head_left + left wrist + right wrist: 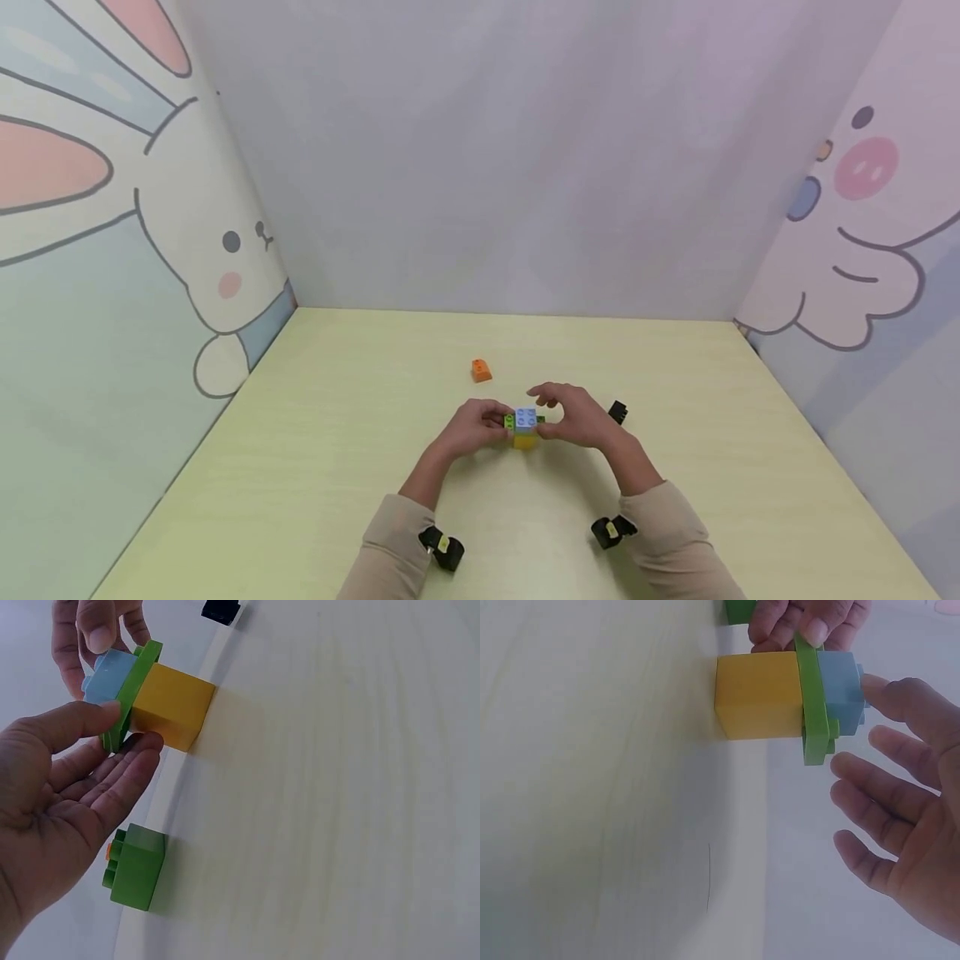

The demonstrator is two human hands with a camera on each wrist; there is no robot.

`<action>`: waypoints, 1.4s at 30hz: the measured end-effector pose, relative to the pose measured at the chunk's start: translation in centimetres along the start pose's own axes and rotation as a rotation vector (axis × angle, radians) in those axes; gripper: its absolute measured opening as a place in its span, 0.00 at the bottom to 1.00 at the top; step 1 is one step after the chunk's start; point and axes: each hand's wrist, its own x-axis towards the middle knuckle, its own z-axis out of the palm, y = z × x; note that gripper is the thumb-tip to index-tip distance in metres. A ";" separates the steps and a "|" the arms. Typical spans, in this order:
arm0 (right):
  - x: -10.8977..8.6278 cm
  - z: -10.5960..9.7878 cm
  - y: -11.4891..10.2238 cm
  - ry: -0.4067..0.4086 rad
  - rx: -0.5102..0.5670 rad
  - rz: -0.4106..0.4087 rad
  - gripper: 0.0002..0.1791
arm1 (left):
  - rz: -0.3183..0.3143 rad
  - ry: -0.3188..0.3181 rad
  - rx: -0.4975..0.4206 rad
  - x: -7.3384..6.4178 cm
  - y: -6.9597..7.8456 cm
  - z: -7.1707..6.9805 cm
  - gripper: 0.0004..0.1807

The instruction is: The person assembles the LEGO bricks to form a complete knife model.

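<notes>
Upright on the table stands a stack of toy building bricks: a yellow brick (757, 694) at the bottom, a longer green plate (814, 712) across it, and a light blue brick (526, 416) on top with its studs up. My left hand (472, 429) pinches the left end of the green plate, thumb above and fingers below. At the other side of the stack, my right hand (577, 417) has its fingers loosely spread. In the right wrist view one of its digits is right at the blue brick's studs, while the others stand apart from the stack.
An orange brick (481, 370) lies farther back on the table (360, 383). Behind the right hand is a small black brick (618, 412). The left wrist view shows a green brick (139, 866) beside the left hand. Walls with cartoon animals border the table.
</notes>
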 end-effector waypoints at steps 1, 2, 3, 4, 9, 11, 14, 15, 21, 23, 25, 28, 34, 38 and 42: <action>0.0 0.0 0.0 0.002 0.000 0.002 0.26 | -0.003 0.000 0.002 0.0 -0.1 0.0 0.14; -0.1 0.0 0.1 0.004 0.000 0.003 0.26 | -0.005 -0.001 0.004 0.0 -0.1 0.1 0.14; -0.1 0.0 0.1 0.008 -0.001 0.004 0.26 | -0.007 -0.001 0.005 0.0 -0.1 0.1 0.14; -0.2 0.1 0.1 0.011 -0.006 0.005 0.26 | -0.006 -0.001 0.000 0.0 -0.2 0.2 0.15; -0.7 0.2 0.1 0.029 -0.019 0.004 0.25 | -0.004 -0.007 -0.006 -0.2 -0.1 0.2 0.15; -1.0 0.2 0.1 0.041 -0.010 0.001 0.25 | -0.006 -0.008 0.003 -0.3 -0.2 0.2 0.15; -1.5 0.1 0.0 0.072 -0.001 0.001 0.25 | -0.010 -0.008 0.021 -0.3 -0.3 0.1 0.16; -1.7 0.0 0.0 0.084 0.007 0.001 0.25 | -0.008 -0.006 0.024 -0.3 -0.3 0.1 0.16; -2.3 0.0 0.4 0.108 0.036 0.013 0.24 | -0.012 0.006 0.024 -0.1 -0.3 0.1 0.17; -2.5 0.0 0.6 0.109 0.039 0.024 0.25 | -0.008 0.009 0.023 -0.1 -0.3 0.1 0.17; -2.7 0.1 0.8 0.116 0.050 0.037 0.25 | -0.010 0.009 0.022 -0.1 -0.3 0.2 0.17; -3.0 0.1 1.0 0.129 0.063 0.058 0.25 | -0.012 0.007 0.012 -0.1 -0.2 0.2 0.17; -3.6 -0.3 1.5 0.150 0.059 0.094 0.26 | -0.017 0.012 0.003 -0.1 -0.2 0.4 0.17; -4.0 -0.6 1.9 0.158 0.056 0.119 0.28 | -0.005 0.018 0.010 -0.1 -0.2 0.4 0.17; -4.4 -1.0 2.3 0.163 0.069 0.136 0.29 | -0.005 0.026 -0.005 -0.3 -0.3 0.6 0.17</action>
